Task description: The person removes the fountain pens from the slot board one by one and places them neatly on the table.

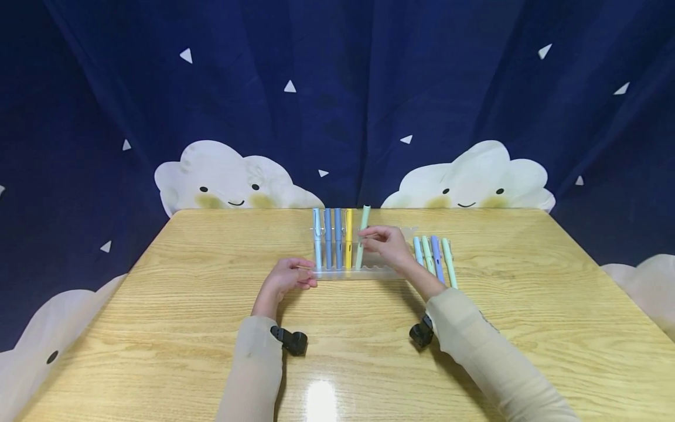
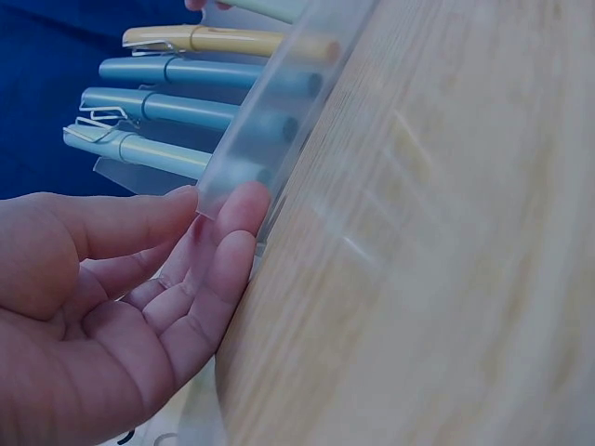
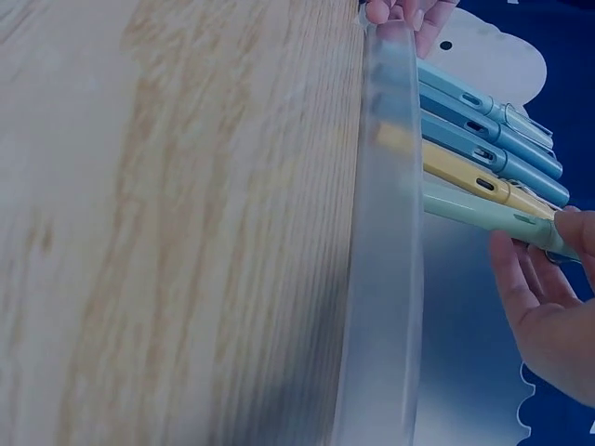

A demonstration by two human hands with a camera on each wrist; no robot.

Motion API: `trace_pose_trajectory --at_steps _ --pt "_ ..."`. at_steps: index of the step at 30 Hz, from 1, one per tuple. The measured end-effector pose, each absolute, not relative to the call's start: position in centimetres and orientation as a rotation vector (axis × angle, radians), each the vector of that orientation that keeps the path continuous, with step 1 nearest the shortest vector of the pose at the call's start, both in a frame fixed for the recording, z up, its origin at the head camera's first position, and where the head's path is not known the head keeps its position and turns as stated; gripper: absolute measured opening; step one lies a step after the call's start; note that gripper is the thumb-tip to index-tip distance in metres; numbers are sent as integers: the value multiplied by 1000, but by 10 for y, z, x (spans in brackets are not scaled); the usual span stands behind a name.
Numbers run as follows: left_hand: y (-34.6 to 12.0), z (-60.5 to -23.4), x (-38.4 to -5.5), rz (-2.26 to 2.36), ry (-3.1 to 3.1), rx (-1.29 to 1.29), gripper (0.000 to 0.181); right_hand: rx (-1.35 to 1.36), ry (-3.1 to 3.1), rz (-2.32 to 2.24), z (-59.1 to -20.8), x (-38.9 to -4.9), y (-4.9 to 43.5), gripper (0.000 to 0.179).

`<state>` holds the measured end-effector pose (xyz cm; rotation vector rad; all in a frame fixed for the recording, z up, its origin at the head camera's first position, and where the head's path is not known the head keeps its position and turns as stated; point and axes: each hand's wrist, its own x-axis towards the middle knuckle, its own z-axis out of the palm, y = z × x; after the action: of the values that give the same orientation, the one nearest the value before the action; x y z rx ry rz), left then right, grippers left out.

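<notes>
A clear plastic pen stand [image 1: 382, 274] sits on the table with its ledge facing me. My left hand [image 1: 287, 275] pinches its left end between thumb and fingers, close up in the left wrist view. Leaning in the stand from the left are a light blue pen [image 1: 317, 246], two darker blue pens [image 1: 328, 243] and a yellow pen [image 1: 348, 246]. Beside the yellow one, my right hand [image 1: 389, 245] holds a pale green pen [image 3: 474, 211] by its upper part, thumb against fingers. That pen tilts slightly right, its lower end behind the ledge.
Right of the stand, several pens lie on the wooden table [image 1: 184, 328]: a light blue pen [image 1: 418, 249], a purple pen [image 1: 436, 258] and green pens [image 1: 449, 264]. A dark blue curtain [image 1: 337, 117] with white clouds hangs behind the table's far edge.
</notes>
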<state>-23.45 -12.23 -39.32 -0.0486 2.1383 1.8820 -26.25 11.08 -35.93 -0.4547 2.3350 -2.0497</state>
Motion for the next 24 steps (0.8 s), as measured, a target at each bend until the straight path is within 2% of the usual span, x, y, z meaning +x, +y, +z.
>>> trace_pose_trajectory --at_steps 9,24 --pt "-121 -394 -234 1888 2133 -54 22 -411 2384 -2125 -353 -262 115 18" --pt "-123 -391 -234 1905 2111 -31 22 -557 2540 -2040 -346 -261 138 17"
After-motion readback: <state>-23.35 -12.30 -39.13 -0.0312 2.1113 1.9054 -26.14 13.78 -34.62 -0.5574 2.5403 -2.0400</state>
